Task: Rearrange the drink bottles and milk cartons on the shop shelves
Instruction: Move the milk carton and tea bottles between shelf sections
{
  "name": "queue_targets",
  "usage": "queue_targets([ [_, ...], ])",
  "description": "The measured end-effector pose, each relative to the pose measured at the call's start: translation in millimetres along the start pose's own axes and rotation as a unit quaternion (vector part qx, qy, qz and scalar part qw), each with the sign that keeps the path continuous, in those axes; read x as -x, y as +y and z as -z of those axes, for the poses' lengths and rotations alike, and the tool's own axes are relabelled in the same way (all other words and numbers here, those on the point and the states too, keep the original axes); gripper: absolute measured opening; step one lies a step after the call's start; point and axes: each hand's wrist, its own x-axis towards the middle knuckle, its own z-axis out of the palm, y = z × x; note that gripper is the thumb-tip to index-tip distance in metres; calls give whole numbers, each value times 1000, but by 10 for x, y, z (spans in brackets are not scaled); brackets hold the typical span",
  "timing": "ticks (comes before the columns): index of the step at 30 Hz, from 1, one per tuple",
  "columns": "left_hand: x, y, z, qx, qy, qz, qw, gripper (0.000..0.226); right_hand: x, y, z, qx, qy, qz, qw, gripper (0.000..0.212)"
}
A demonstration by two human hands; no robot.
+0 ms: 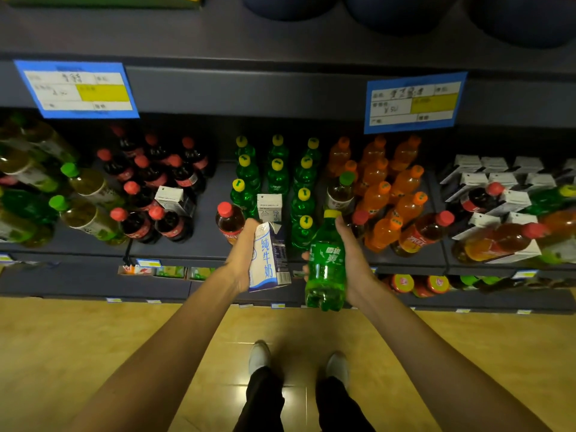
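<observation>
The shelf (pixel 193 244) runs across the view at mid height, dark, with two blue price tags (pixel 76 88) on the edge of the shelf above. At far left stand tea bottles with green caps (pixel 82 182), several leaning. Just beside them to the right stand cola bottles with red caps (pixel 149 174), with one milk carton among them (pixel 174 199). Near the centre stands a lone red-capped bottle of amber drink (pixel 230 221), upright. The left hand (pixel 243 260) holds a white and blue milk carton (pixel 269 258) in front of the shelf edge, above the floor; its grip is curled round the carton's left side, thumb at the top. The carton's long axis runs near vertical in the view, gabled top pointing toward the shelf, printed face toward the camera. Behind it a second carton (pixel 269 207) stands upright on the shelf among green bottles with yellow caps (pixel 277 169) in rows. The right hand (pixel 353 260) holds a green soda bottle (pixel 325 266), grip wrapped round its body from the right, fingertips showing at its left edge. The bottle's long axis is near vertical, tilted slightly, yellow cap pointing toward the shelf, base toward the floor. Further right stand orange soda bottles (pixel 378 194), then red-capped amber bottles lying tilted (pixel 424 233), then stacked milk cartons (pixel 495 176) at far right. Below, the tan floor (pixel 93 353) shows two white shoes (pixel 258 357).
</observation>
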Motion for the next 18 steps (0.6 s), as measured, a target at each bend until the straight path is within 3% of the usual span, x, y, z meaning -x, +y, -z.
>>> queue_targets([
  [6,125,-100,141,-17,-5,11,1000,52,16,-41,14,25,-22,2,999,51],
  [11,243,-253,346,-5,20,12,1000,61,14,-33,-123,93,12,55,994,33],
  [16,354,-345,545,1,24,28,999,43,-135,48,-285,261,81,169,947,22],
  [18,384,-359,609,10,20,35,999,38,-241,39,-325,345,99,207,910,31],
])
